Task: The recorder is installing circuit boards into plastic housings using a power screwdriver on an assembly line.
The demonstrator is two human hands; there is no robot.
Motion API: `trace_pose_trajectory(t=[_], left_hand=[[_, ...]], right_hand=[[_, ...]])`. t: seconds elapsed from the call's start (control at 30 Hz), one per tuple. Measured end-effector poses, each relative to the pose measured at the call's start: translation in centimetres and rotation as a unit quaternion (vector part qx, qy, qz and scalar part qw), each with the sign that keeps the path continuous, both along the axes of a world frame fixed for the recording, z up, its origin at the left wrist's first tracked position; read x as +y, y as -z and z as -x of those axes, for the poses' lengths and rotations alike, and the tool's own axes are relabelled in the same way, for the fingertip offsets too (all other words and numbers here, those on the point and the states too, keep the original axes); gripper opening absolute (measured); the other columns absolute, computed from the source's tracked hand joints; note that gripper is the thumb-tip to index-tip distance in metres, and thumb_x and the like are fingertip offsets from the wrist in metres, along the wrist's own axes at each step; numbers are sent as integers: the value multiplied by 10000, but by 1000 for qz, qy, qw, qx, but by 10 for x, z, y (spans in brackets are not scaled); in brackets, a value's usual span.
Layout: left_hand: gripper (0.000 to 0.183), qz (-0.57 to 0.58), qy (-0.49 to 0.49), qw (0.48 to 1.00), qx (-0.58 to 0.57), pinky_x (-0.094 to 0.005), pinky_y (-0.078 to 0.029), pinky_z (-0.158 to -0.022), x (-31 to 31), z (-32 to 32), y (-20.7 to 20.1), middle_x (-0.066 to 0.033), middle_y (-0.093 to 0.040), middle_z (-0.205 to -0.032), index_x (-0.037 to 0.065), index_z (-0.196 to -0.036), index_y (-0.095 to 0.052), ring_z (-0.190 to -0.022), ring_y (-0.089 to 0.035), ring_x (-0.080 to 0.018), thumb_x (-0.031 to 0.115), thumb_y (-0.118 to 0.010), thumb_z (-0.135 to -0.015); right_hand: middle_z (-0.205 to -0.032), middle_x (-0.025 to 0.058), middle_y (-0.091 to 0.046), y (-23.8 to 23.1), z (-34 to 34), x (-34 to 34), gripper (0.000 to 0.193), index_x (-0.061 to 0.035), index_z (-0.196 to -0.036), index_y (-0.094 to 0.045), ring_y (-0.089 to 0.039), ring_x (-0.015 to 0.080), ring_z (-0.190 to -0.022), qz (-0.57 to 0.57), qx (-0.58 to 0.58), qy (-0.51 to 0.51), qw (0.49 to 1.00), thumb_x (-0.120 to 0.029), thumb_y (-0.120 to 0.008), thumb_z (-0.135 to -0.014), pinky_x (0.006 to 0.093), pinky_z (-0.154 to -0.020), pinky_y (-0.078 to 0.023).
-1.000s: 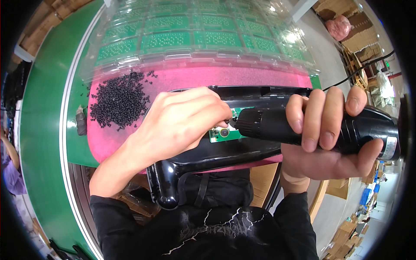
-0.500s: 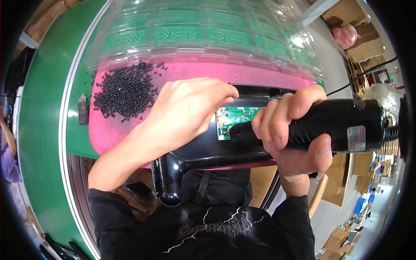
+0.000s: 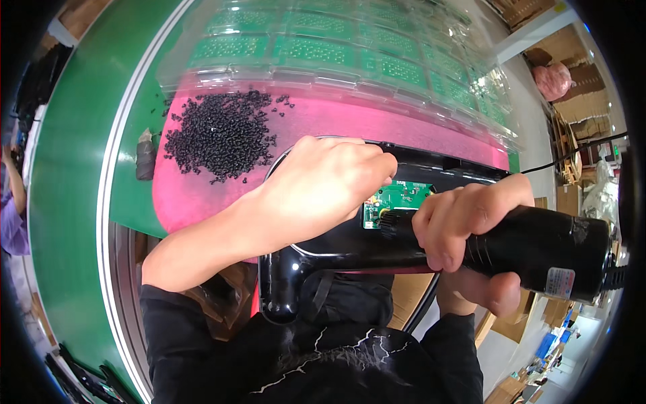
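Observation:
My right hand (image 3: 471, 225) is wrapped round a thick black electric screwdriver (image 3: 555, 249), with its cord leaving the rear end at the right. The tool's ribbed front end lies over a small green circuit board (image 3: 405, 195), and its tip is hidden. That board sits in a shiny black plastic housing (image 3: 350, 252) with a rounded arm bending toward me. My left hand (image 3: 323, 175) rests on the housing at the board's left, its fingers curled closed. Whatever is inside those fingers is hidden. Left of that hand is a heap of small black screws (image 3: 219, 135).
Under the work is a pink mat (image 3: 330, 121) on a green table (image 3: 74, 202). Clear plastic trays of green circuit boards (image 3: 323, 50) stand along the far side. A dark wrapped roll (image 3: 145, 156) lies by the mat's left edge. A black cable (image 3: 572, 153) runs at the right.
The screwdriver's rear end has swung down toward me, with my right hand lower on the right. The whole view has shifted, so the housing and left hand appear farther right.

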State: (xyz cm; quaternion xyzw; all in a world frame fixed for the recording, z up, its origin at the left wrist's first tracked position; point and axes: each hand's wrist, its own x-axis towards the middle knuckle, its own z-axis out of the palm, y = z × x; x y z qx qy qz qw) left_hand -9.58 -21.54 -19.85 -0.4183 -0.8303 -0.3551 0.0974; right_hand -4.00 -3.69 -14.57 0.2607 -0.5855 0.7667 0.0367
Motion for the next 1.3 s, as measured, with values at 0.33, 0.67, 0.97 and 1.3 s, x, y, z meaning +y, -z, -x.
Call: trace_pose_trajectory(t=[0.33,0.67,0.97,1.3], left_hand=[[98,1,4,1000,-5,-406,-490,-549,1,1,2,-82,-638,-771,58,-877,-616,-745,-649,-296,129,-675,-842],[120,15,14,999,-45,-427,-501,-594,1,0,-4,-93,-622,-865,45,-891,-615,-799,-636,-323,118,-670,-813],[178,-6,142,990,-1,-383,-528,-643,6,3,-4,-62,-646,-892,38,-878,-630,-784,-643,-277,114,-742,-762],[530,-73,163,980,-93,-394,-535,-813,12,-1,-16,-140,-619,-1168,36,-1107,-628,-1029,-627,-329,243,-831,-663]], right_hand=[[-606,14,-527,5,-2,-4,524,-69,-976,-452,-482,132,-468,23,15,18,999,-439,-767,-780,283,-473,-404],[-615,-2,-501,-6,-10,-1,645,-71,-980,-466,-472,115,-509,-103,-135,16,985,-569,-797,-739,270,-533,-389],[-650,-10,-555,-17,-2,17,495,-102,-1009,-438,-489,96,-485,137,121,37,983,-475,-708,-829,264,-503,-413],[-645,-14,-551,-17,-8,38,499,-102,-1022,-431,-508,93,-476,150,129,31,980,-476,-706,-838,260,-514,-420]])
